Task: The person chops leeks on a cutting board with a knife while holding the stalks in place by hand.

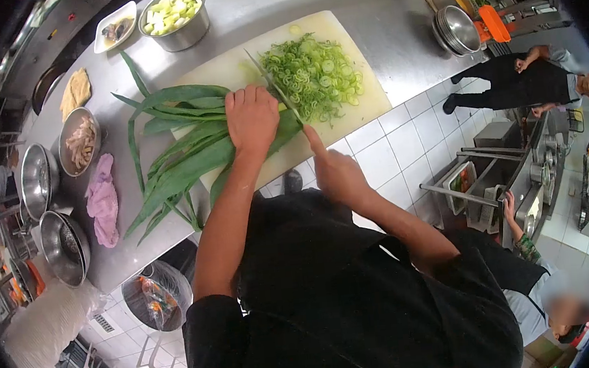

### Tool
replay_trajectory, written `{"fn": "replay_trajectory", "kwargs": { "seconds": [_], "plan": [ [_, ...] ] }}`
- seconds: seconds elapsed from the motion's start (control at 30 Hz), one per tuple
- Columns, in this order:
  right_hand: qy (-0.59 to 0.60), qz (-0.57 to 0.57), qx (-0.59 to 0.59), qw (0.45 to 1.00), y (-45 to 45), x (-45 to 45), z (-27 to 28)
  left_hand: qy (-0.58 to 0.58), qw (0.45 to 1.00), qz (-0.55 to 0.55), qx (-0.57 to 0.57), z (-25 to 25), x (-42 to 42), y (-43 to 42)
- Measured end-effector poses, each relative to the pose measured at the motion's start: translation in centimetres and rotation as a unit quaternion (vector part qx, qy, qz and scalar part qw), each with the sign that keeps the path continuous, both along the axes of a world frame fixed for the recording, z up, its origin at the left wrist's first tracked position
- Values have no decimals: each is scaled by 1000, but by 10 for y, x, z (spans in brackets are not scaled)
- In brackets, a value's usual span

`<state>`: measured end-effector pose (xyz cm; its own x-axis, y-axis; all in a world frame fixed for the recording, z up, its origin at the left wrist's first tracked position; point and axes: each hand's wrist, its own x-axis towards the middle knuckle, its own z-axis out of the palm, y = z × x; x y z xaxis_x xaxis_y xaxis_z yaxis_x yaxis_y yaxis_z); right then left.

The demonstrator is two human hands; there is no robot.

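My left hand (254,121) is closed over a bundle of long green onions (191,158), pressing it onto the white cutting board (218,68). In my right hand (339,176) is the handle of a kitchen knife (278,91), mostly hidden by the fingers. Its blade points away from me, at the cut end of the bundle, close to the left-hand fingers. A pile of sliced green onion rings (313,74) lies on the board just right of the blade. The leafy ends spread left past the board onto the steel table.
Behind the board are a metal pot of pale green chunks (173,12) and a white dish (116,28). Leftward lie a bowl of meat strips (80,139), a purple cloth (102,201) and metal bowls (62,246). A lined bin (154,298) stands below. Two people are at the right.
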<state>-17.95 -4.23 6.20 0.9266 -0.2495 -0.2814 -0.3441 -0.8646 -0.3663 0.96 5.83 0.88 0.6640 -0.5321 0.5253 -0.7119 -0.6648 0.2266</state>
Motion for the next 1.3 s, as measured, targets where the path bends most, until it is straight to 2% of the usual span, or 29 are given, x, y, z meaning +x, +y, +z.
{"fn": "replay_trajectory", "kwargs": {
  "seconds": [0.1, 0.17, 0.27, 0.33, 0.53, 0.7, 0.83, 0.93, 1.03, 1.17, 1.3],
  "plan": [
    [-45, -5, 62, 997, -13, 27, 1, 21, 999, 4, 24, -4, -6, 1],
    [0, -9, 81, 997, -23, 38, 20, 12, 1000, 3, 12, -6, -1, 1],
    [86, -29, 124, 988, -18, 48, 92, 12, 1000, 9, 17, -7, -1, 1],
    [115, -29, 128, 985, -16, 46, 116, 20, 1000, 5, 17, -4, -2, 2],
    [108, 4, 84, 991, -8, 36, 132, 30, 999, -5, 13, -1, -1, 2],
    [106, -18, 112, 988, 0, 25, 133, 23, 1000, -7, 13, -1, -1, 2],
    [81, 24, 50, 995, -3, 1, 128, 26, 999, -2, 27, 0, 0, 2],
    [135, 14, 33, 990, -1, -12, 134, 28, 999, 4, 29, -2, 0, 1],
    [128, 8, 20, 992, 2, -21, 101, 33, 999, 8, 24, -1, -2, 1],
    [73, -5, 17, 997, 2, -19, 24, 12, 1000, 5, 11, -3, -1, 1],
    [16, -9, 34, 999, -2, 15, 2, 28, 1000, 0, 9, 1, -3, 3]
  ]
}}
